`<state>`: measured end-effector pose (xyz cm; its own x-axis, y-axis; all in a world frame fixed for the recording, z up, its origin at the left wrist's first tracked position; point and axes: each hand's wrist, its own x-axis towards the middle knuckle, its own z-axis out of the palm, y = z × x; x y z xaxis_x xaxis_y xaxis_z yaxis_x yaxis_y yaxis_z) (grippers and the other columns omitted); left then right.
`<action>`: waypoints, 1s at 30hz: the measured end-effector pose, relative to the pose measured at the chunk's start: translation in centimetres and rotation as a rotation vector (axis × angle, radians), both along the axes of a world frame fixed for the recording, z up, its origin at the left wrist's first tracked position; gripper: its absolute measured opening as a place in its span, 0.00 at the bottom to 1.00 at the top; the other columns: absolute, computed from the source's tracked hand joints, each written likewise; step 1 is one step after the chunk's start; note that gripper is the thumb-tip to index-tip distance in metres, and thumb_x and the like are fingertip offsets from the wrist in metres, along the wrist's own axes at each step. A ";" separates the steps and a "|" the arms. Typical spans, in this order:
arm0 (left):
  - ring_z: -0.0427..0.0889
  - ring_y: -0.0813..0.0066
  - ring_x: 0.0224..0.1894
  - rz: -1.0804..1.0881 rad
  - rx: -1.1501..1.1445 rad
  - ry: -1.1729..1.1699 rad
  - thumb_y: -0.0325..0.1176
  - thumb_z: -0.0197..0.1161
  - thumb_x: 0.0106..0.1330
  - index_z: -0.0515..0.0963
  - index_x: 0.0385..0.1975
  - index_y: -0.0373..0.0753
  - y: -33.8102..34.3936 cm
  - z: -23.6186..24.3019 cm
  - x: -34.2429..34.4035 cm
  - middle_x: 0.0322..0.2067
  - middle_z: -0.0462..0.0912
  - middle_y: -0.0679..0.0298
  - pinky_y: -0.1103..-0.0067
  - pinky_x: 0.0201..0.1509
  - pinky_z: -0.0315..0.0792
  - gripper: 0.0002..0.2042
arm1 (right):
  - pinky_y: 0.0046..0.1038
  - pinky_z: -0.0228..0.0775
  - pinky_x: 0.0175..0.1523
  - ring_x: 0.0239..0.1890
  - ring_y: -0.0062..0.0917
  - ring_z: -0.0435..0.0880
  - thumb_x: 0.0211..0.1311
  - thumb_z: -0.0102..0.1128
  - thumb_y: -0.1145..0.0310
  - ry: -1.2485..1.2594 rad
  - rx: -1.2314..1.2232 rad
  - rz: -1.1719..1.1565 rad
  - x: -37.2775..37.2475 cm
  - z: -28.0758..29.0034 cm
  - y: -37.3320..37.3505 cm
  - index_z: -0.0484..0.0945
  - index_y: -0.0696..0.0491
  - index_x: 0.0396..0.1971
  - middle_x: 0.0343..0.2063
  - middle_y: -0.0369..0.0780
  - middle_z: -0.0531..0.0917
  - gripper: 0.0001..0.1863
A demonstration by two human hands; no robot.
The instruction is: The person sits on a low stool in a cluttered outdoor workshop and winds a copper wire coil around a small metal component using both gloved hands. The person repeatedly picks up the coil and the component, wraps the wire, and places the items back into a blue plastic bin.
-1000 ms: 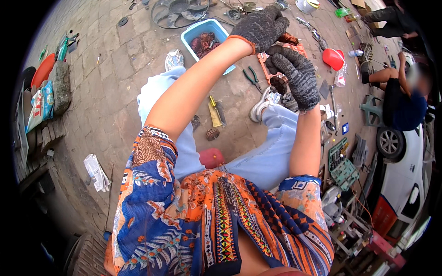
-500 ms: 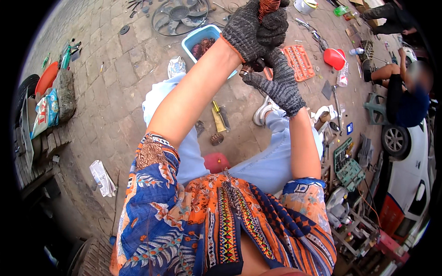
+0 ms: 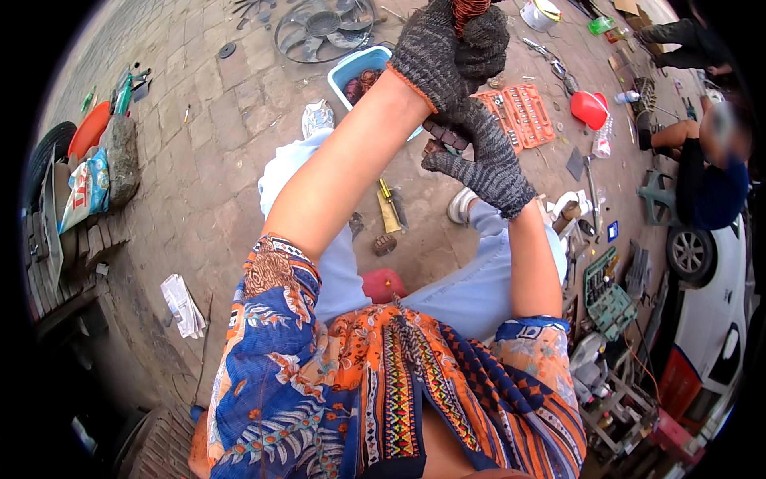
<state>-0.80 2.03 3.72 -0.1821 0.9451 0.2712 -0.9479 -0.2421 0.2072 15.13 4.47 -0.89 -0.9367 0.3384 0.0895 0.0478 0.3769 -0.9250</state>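
Note:
Near the top edge, both my hands, in dark grey knitted gloves, hold a motor part wound with copper-coloured wire (image 3: 471,11). My left hand (image 3: 435,56) is closed around its upper portion, fingers wrapped, just below the windings. Directly below, my right hand (image 3: 488,152) grips the lower end, its thumb pointing left. A dark brown, ridged piece (image 3: 447,136) shows between the right thumb and fingers; whether it belongs to the same part I cannot tell. The gloves hide most of what is held.
Behind my left forearm stands a light-blue tub (image 3: 339,76) with copper-coloured coils. A fan (image 3: 321,25), an orange socket set (image 3: 528,112), a red container (image 3: 589,110) and a green tool case (image 3: 610,307) lie around. At right, a person (image 3: 718,184) sits beside a white car (image 3: 702,319).
The whole view has shifted slightly, moving the ground things right. My right hand has dropped a little and turned, with more of the brown ridged piece showing. My left hand keeps its grip.

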 end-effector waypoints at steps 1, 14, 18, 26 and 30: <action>0.54 0.80 0.07 0.022 -0.046 0.008 0.39 0.42 0.67 0.71 0.41 0.39 0.0 0.0 -0.1 0.08 0.59 0.71 0.83 0.09 0.49 0.14 | 0.29 0.68 0.51 0.48 0.30 0.74 0.44 0.71 0.68 -0.005 0.156 0.004 -0.1 0.7 -0.2 0.72 0.55 0.48 0.44 0.42 0.75 0.28; 0.56 0.80 0.08 0.103 -0.019 -0.015 0.42 0.43 0.68 0.70 0.41 0.40 0.6 0.4 -0.7 0.11 0.62 0.71 0.82 0.08 0.49 0.14 | 0.25 0.73 0.48 0.43 0.22 0.76 0.46 0.70 0.69 0.013 -0.299 -0.184 -0.1 -0.1 -0.2 0.72 0.59 0.47 0.42 0.40 0.76 0.26; 0.55 0.80 0.08 0.043 0.122 -0.011 0.43 0.41 0.68 0.71 0.42 0.39 0.3 0.1 -0.8 0.10 0.60 0.70 0.82 0.08 0.50 0.16 | 0.23 0.74 0.46 0.39 0.20 0.78 0.50 0.67 0.68 -0.072 -0.419 -0.217 -0.1 0.9 1.2 0.71 0.59 0.49 0.38 0.38 0.78 0.26; 0.54 0.81 0.08 -0.003 0.257 -0.067 0.42 0.42 0.68 0.69 0.47 0.36 0.0 0.8 -0.9 0.10 0.58 0.71 0.83 0.09 0.49 0.18 | 0.23 0.74 0.44 0.38 0.19 0.78 0.53 0.63 0.64 0.016 -0.713 -0.230 -0.1 1.3 1.1 0.71 0.60 0.48 0.37 0.37 0.78 0.24; 0.53 0.82 0.07 0.083 0.194 -0.037 0.42 0.43 0.67 0.70 0.45 0.37 -0.7 1.3 -1.7 0.10 0.58 0.72 0.83 0.09 0.50 0.16 | 0.24 0.74 0.46 0.38 0.21 0.78 0.51 0.63 0.63 0.010 -0.705 -0.188 -0.1 1.9 1.2 0.70 0.59 0.49 0.39 0.38 0.77 0.26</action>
<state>-2.55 1.32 5.06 -0.2705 0.8572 0.4382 -0.9290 -0.3518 0.1148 15.05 5.68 0.97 -0.8575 0.4735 -0.2013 0.0437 -0.3228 -0.9454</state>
